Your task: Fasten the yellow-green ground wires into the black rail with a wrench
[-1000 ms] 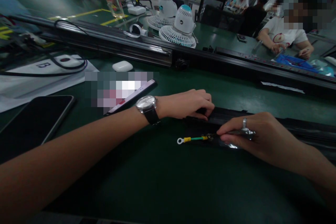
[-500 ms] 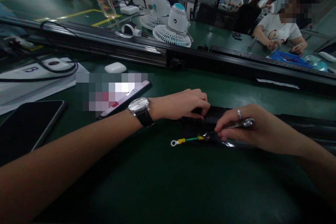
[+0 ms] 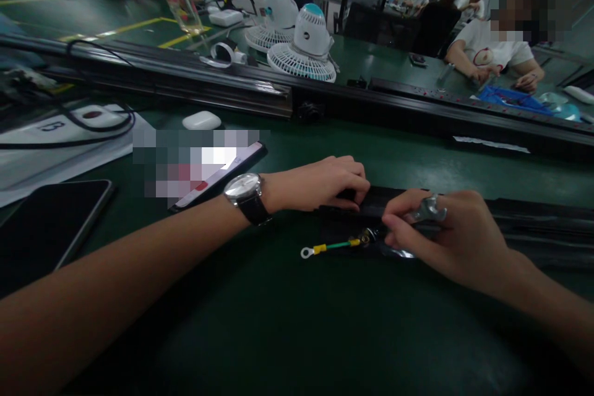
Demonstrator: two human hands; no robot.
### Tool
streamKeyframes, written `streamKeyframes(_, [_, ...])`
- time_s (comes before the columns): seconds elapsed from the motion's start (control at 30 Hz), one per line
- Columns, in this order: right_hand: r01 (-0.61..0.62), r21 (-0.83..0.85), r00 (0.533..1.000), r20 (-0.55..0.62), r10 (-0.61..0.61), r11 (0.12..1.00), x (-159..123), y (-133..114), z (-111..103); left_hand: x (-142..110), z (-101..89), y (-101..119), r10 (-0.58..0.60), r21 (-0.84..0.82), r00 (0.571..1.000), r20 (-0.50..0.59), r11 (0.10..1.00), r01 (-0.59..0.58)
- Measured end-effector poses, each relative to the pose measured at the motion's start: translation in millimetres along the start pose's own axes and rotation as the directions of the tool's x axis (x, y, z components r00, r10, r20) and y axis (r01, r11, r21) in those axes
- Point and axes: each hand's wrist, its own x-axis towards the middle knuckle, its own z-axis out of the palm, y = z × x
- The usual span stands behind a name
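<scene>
My left hand [image 3: 336,182], a watch on its wrist, lies with curled fingers gripping the left end of a black strip-like part [image 3: 394,195] on the table. Pinched in my right hand [image 3: 455,235] is a small metal wrench [image 3: 429,210], its open jaw pointing up to the right. The wrench's other end is at or close to a fastener [image 3: 367,236] on the black part; whether it is seated I cannot tell. From that fastener a short green-and-yellow wire [image 3: 341,246] runs left to a bare ring terminal [image 3: 307,253].
On the left lie a dark phone [image 3: 55,216], a lit phone [image 3: 223,173], a white earbud case [image 3: 202,120] and papers with a cable. A black rail [image 3: 417,108] crosses behind. Beyond it stand white fans [image 3: 309,43], and a person [image 3: 494,55] sits across the table.
My right hand has turned, swinging the wrench so its outer jaw tilts and faces up more. My left hand and the wire have stayed about where they were.
</scene>
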Motion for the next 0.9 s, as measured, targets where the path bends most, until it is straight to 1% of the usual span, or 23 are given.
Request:
streamKeyframes(0.07, [0.045, -0.042, 0.998, -0.033, -0.047, 0.998, -0.7, -1.9, 1.5, -0.6, -0.1, 0.1, 0.004, 0.003, 1.0, -0.003, 1.0, -0.004])
streamKeyframes(0.13, [0.063, -0.062, 0.997, -0.042, -0.066, 0.996, -0.8, -1.9, 1.9, -1.0, -0.5, 0.4, 0.005, 0.006, 1.0, 0.0, 1.0, -0.005])
streamKeyframes(0.37, [0.112, -0.113, 0.994, 0.009, -0.112, 0.987, -1.2, 1.0, 4.1, -0.8, -1.1, 2.5, 0.016, 0.016, 1.0, -0.007, 1.0, -0.016])
streamKeyframes(0.57, [0.109, -0.082, 0.994, 0.017, -0.108, 0.991, -2.4, 1.0, 7.3, -0.9, 0.5, 0.6, 0.025, 0.03, 1.0, -0.004, 0.999, -0.025])
streamKeyframes(0.7, [0.113, -0.092, 0.994, 0.009, -0.113, 0.989, -2.4, 1.9, 9.1, -1.7, 2.3, -1.5, 0.024, 0.027, 1.0, -0.007, 0.999, -0.024])
streamKeyframes(0.9, [0.11, -0.08, 0.993, 0.046, -0.107, 0.991, -3.1, 3.5, 9.6, -1.9, 3.6, -2.9, 0.021, 0.031, 1.0, -0.011, 0.999, -0.02])
